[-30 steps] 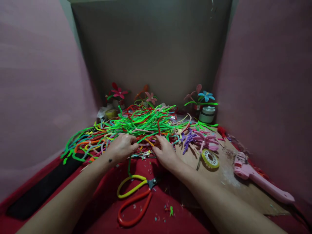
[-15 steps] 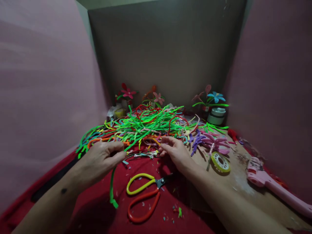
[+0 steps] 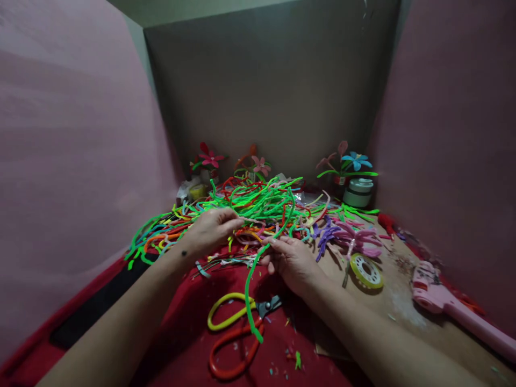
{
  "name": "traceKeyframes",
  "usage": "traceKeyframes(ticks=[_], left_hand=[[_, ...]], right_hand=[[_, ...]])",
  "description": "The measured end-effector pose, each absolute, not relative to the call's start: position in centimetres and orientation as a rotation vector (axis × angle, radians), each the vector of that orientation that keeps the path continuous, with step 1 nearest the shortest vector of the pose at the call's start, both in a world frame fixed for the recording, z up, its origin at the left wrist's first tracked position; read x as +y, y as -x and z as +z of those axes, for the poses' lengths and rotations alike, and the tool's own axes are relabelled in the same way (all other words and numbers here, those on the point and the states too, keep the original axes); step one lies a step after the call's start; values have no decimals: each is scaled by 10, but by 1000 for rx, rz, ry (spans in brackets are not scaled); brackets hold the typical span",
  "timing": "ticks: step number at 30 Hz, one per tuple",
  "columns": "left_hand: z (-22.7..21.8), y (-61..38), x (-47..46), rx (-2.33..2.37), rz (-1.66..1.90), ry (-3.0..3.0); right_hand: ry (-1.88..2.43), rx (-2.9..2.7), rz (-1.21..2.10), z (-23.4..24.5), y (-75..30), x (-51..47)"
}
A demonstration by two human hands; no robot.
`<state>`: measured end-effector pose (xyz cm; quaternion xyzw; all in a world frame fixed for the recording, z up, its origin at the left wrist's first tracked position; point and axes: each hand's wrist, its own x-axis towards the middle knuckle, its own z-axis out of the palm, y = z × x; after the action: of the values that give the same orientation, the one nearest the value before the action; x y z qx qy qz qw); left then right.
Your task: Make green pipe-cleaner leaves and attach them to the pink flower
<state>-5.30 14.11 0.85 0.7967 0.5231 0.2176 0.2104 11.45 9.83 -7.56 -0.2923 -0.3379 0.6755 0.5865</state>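
Observation:
My right hand (image 3: 292, 260) pinches a green pipe cleaner (image 3: 249, 285). One end of it rises over the pile and the other hangs down across the scissors' handles. My left hand (image 3: 217, 226) reaches over the front of the pile of pipe cleaners (image 3: 262, 199), thumb and fingers closed at the end of a pale pink pipe cleaner (image 3: 255, 221). Below the hands, the scissors (image 3: 231, 325), with one yellow and one red handle, lie on the red cloth (image 3: 177, 333). Their blades point right.
To the right are purple and pink pipe-cleaner pieces (image 3: 358, 236), a yellow tape roll (image 3: 366, 271) and a pink glue gun (image 3: 435, 293) on cardboard. Pipe-cleaner flowers (image 3: 357, 160) and a grey-green jar (image 3: 358, 192) stand behind. Pink walls (image 3: 80, 161) rise on both sides.
The green pipe cleaner has passed from my left hand to my right. My left hand has moved right and forward, onto the pile.

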Motion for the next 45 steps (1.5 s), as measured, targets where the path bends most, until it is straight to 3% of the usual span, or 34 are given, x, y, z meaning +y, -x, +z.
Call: traceKeyframes(ticks=[4,18,34,45], left_hand=[[6,62,185,1754,776,-2460],[-19,6,217,1699,634,-2705],[-34,13,233,1819,468,-2592],[-21,21,227,1685,859,-2406]], right_hand=[[689,-748,1614,-76,-112,96],[694,-647,1580,-88,-109,100],[730,-588,1586,-86,-110,101],[743,-540,1574,-82,-110,100]])
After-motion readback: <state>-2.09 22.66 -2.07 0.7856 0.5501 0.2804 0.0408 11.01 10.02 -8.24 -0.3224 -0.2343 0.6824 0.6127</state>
